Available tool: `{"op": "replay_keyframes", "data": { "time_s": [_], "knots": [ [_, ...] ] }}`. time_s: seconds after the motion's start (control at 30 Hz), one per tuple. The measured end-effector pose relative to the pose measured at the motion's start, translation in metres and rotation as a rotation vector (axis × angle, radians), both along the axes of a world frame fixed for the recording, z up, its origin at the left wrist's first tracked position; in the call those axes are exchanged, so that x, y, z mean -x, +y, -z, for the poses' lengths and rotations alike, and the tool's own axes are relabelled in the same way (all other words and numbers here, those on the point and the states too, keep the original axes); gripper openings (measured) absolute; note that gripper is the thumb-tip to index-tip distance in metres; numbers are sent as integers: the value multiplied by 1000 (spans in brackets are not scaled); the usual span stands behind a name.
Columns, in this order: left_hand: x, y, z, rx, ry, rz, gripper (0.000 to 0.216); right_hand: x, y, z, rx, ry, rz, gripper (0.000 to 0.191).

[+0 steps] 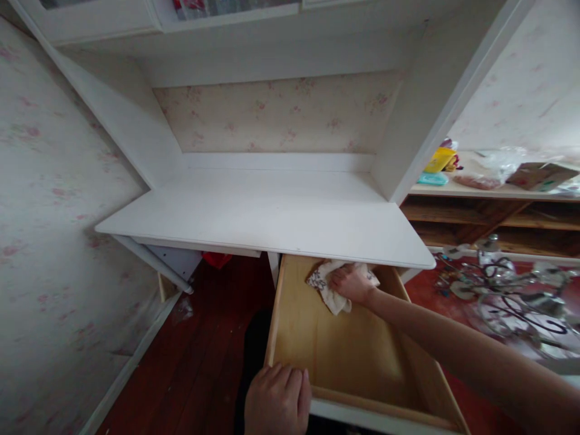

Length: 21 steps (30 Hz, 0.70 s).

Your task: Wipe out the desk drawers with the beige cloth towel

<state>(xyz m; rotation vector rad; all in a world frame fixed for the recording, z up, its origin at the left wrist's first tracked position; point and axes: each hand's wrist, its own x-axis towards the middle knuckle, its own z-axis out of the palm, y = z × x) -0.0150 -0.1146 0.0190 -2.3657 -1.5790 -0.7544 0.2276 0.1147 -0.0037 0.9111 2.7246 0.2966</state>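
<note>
A wooden drawer (348, 356) is pulled out from under the right part of the white desk (267, 211). Inside it, near the back, my right hand (351, 283) presses a crumpled white cloth (338, 302) with a dark pattern against the drawer bottom. The fingers are closed over the cloth. My left hand (278, 399) grips the drawer's front left corner, its fingers curled over the top edge. The back end of the drawer is hidden beneath the desktop.
Shelving (489, 214) on the right carries a yellow container (439, 160), plastic bags and a cardboard box (541, 175). A chandelier (512, 290) with curled arms lies on the red floor at right. Something red (216, 260) lies under the desk. Flowered wallpaper (54, 241) covers the left wall.
</note>
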Motion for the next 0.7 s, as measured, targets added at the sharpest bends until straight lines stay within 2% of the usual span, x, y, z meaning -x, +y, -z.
{"op": "replay_keyframes", "data": {
  "time_s": [0.07, 0.13, 0.2, 0.33, 0.43, 0.6, 0.7],
  "knots": [
    [-1, 0, -2, -5, -8, 3, 26, -34, -10, -1, 6, -50, 154, 22],
    [-1, 0, -4, -7, -9, 11, 28, -59, -22, -4, -7, -94, 231, 22],
    [-2, 0, -5, 0, -2, 24, 28, -73, -35, -12, -44, -89, 196, 21],
    [-3, -1, -7, 22, 20, 33, 29, -78, -55, -31, -157, 32, 64, 21],
    [-4, -3, -8, 39, 27, 25, 30, -85, -54, -37, -200, 74, 108, 23],
    [-4, -6, -12, 51, 34, 26, 31, -98, -46, -30, -68, 68, 178, 24],
    [-4, -7, -12, 65, 32, 27, 31, -102, -57, -37, 22, 140, 221, 32]
  ]
}}
